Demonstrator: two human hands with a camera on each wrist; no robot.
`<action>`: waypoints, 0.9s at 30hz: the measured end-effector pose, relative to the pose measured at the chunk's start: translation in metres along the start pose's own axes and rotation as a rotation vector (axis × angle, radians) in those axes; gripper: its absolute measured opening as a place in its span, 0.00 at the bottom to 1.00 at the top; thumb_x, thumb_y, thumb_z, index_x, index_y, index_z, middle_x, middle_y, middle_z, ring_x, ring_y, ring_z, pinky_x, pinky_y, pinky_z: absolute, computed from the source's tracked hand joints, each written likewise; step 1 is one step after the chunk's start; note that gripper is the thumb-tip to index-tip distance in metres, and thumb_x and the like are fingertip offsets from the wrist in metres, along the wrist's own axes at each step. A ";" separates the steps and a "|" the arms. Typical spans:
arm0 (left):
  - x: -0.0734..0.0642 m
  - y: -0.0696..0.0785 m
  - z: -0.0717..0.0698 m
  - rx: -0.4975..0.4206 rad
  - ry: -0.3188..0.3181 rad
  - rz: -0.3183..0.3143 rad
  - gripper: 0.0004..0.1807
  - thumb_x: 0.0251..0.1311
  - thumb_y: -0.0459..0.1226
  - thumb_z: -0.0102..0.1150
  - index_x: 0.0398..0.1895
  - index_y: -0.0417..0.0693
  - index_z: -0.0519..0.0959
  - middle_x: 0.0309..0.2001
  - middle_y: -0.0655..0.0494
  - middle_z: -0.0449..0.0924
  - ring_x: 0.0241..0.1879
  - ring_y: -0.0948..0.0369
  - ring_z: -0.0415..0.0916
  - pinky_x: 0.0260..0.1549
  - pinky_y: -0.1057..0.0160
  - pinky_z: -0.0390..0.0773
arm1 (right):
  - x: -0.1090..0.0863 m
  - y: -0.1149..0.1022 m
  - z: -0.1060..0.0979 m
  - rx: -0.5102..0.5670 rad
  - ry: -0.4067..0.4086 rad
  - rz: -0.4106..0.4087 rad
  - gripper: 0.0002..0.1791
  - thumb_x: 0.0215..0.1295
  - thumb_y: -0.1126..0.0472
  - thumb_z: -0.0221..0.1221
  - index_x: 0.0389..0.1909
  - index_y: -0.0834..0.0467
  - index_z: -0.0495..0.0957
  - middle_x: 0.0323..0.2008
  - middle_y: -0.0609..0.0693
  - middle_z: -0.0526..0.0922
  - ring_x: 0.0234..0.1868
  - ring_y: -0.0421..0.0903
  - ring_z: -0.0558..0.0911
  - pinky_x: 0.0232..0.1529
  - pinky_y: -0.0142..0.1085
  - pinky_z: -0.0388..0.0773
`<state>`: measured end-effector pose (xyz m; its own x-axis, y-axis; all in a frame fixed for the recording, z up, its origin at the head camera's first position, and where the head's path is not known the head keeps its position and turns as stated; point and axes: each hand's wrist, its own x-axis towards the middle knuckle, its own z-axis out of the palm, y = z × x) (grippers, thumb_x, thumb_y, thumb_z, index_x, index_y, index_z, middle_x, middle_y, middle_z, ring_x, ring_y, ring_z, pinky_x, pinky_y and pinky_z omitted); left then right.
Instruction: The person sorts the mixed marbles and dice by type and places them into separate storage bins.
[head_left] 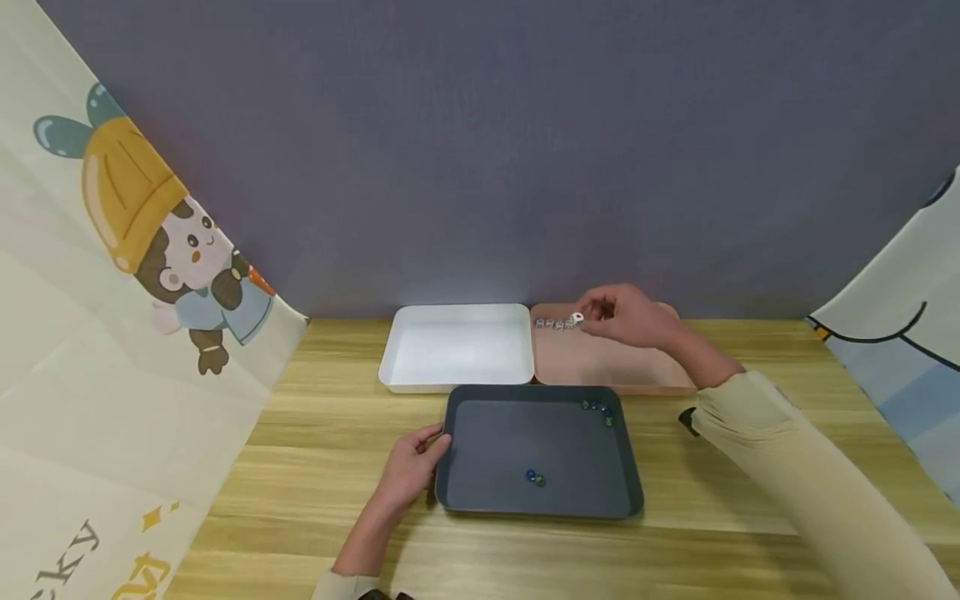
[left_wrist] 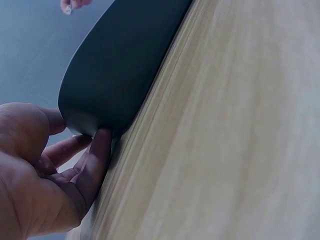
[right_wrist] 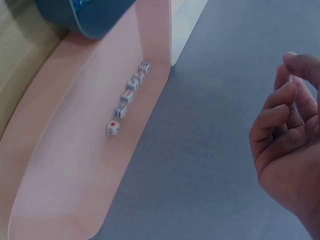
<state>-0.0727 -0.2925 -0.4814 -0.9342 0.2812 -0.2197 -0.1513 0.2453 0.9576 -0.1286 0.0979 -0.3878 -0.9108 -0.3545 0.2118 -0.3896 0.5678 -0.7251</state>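
grey backing (head_left: 465, 167) is set behind the far edge of a wood-grained desk (head_left: 337, 375), with printed sheets (head_left: 45, 350) hung at both sides. over the pink tray (head_left: 615, 362), by its far edge and toward its far left corner, a white die (head_left: 577, 318) with a red pip is held at the fingertips of the right hand (head_left: 626, 317). the die appears pinched between thumb and fingers in the head view; in the right-wrist view the tips are seen brought close together, but nothing can be made out between them. such a die should be found light, hard and not fragile, though its smooth faces and rounded corners may let it be slipped or rolled; it is best taken by two opposite sides, with the pads clear of its corners. just beside it, a row of dice (right_wrist: 127, 96) is laid along the far edge of the same tray, six being countable from the right wrist. the white tray (head_left: 457, 346) is placed against the pink tray's left edge. toward the near edge of the desk, the dark tray (head_left: 547, 446) is gripped at its left edge by the left hand (head_left: 408, 471), its wall caught between thumb and fingers; it is judged thin and fairly stiff. in it, a few marbles (head_left: 609, 422) are gathered by the far right corner and two marbles (head_left: 531, 475) by the near edge.
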 end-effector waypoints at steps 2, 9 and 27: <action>-0.006 0.011 0.001 -0.005 -0.007 -0.002 0.24 0.70 0.34 0.53 0.63 0.24 0.67 0.45 0.30 0.79 0.36 0.45 0.82 0.30 0.55 0.82 | 0.004 0.008 -0.002 0.020 0.010 0.046 0.10 0.66 0.66 0.62 0.47 0.63 0.81 0.31 0.54 0.80 0.28 0.48 0.76 0.27 0.39 0.72; 0.000 0.002 0.001 0.043 0.020 0.003 0.23 0.70 0.33 0.53 0.62 0.24 0.68 0.45 0.30 0.79 0.37 0.45 0.82 0.31 0.54 0.82 | 0.020 0.034 -0.008 0.032 0.024 0.204 0.14 0.67 0.59 0.62 0.49 0.63 0.80 0.32 0.54 0.81 0.30 0.50 0.77 0.30 0.42 0.73; 0.012 -0.019 0.003 0.160 0.106 0.050 0.22 0.67 0.38 0.58 0.59 0.32 0.75 0.47 0.38 0.81 0.43 0.52 0.81 0.39 0.59 0.80 | 0.030 0.102 -0.015 0.095 0.014 0.599 0.24 0.70 0.61 0.56 0.61 0.71 0.68 0.53 0.68 0.73 0.36 0.60 0.81 0.35 0.46 0.79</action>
<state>-0.0800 -0.2909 -0.5026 -0.9694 0.1990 -0.1439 -0.0589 0.3806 0.9229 -0.1981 0.1560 -0.4458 -0.9698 0.0167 -0.2431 0.2049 0.5962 -0.7763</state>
